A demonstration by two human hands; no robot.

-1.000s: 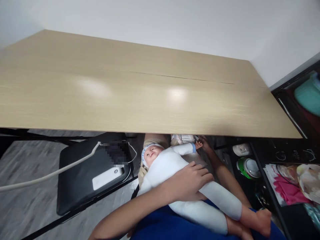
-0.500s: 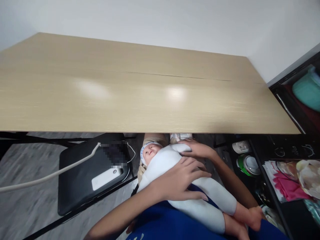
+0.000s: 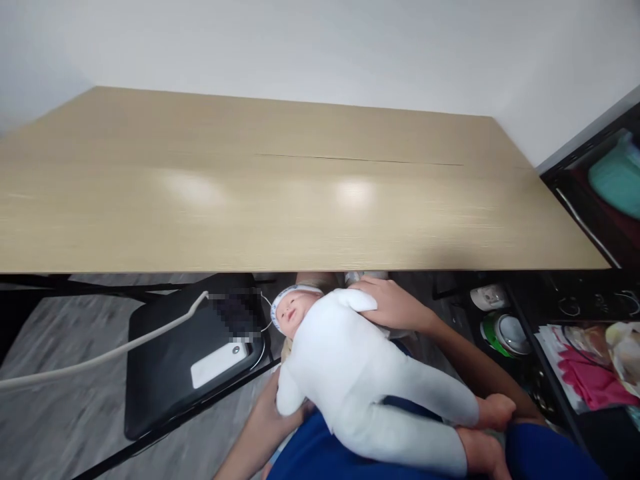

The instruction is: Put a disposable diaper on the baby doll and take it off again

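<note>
A baby doll (image 3: 345,360) in a white suit and a printed headband lies face up across my lap, its head to the left and bare feet to the right. My left hand (image 3: 280,400) grips its side under the near arm, with most fingers hidden beneath the body. Around the far side, my right hand (image 3: 393,303) holds the doll near its other arm, fingers partly behind it. Blue cloth (image 3: 325,447) shows on my lap under the legs.
A wooden table (image 3: 300,220) spans the view ahead, its front edge just beyond the doll's head. At left, a black stool (image 3: 160,373) bears a white power bank (image 3: 219,365) and a cable (image 3: 135,348). A dark shelf with a pink cloth (image 3: 593,377) and cans (image 3: 510,333) stands at right.
My left hand has left the doll's belly and now grips its near side from below. The doll's front has come into full view, raised slightly. My right hand stays at the far side.
</note>
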